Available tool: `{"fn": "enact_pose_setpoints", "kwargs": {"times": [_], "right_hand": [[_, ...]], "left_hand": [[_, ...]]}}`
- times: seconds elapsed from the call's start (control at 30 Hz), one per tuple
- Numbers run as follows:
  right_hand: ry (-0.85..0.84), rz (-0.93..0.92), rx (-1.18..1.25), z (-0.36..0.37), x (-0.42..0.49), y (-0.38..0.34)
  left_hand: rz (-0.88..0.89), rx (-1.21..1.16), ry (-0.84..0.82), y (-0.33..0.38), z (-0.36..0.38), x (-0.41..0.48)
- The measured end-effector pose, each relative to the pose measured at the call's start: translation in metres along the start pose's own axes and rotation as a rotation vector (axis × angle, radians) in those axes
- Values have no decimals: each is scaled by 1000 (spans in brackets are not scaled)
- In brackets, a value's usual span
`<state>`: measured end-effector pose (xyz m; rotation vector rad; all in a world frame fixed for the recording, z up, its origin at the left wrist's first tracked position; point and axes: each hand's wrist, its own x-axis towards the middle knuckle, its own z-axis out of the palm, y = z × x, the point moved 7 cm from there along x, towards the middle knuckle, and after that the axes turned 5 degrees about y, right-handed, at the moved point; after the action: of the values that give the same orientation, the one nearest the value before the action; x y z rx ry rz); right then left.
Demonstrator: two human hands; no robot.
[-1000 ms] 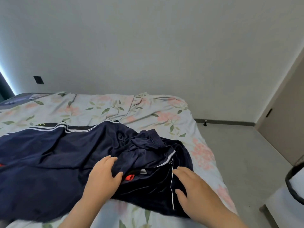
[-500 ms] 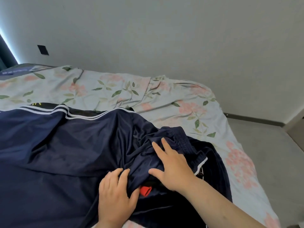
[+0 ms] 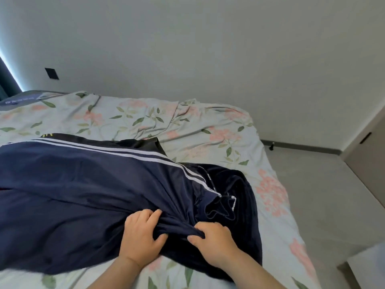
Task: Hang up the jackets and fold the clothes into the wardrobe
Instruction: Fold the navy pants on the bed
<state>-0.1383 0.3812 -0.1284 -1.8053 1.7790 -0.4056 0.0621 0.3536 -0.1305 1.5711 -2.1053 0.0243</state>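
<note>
Now hands (image 3: 141, 236) (image 3: 215, 240) bunch navy garment (image 3: 83, 195) near bed edge (image 3: 288, 222).

Both hands, left hand (image 3: 141, 236) and right hand (image 3: 214, 238), bunch and grip navy white-striped track trousers (image 3: 87, 188) spread on the floral bedsheet (image 3: 187, 126).
</note>
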Motion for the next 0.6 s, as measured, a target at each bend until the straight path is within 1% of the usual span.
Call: {"fn": "enact_pose_setpoints", "kwargs": {"times": [0.13,0.27,0.33,0.4,0.5,0.53,0.6], "right_hand": [[-18,54,43,-21,-49,30],[13,58,17,-51,-95,55],[11,113,47,-60,-125,77],[8,176,61,-69,-157,102],[-10,307,-9,-85,-212,146],[-19,355,-31,-88,-229,160],[-21,453,-59,-91,-261,178]], "left_hand": [[41,-142,-79,53,-9,-34],[151,-257,-109,95,-17,-68],[200,-287,-114,108,-19,-83],[251,-217,-106,114,-24,-90],[194,-72,-128,103,-31,-94],[161,-30,-168,97,-31,-95],[76,21,-314,88,-27,-100]]}}
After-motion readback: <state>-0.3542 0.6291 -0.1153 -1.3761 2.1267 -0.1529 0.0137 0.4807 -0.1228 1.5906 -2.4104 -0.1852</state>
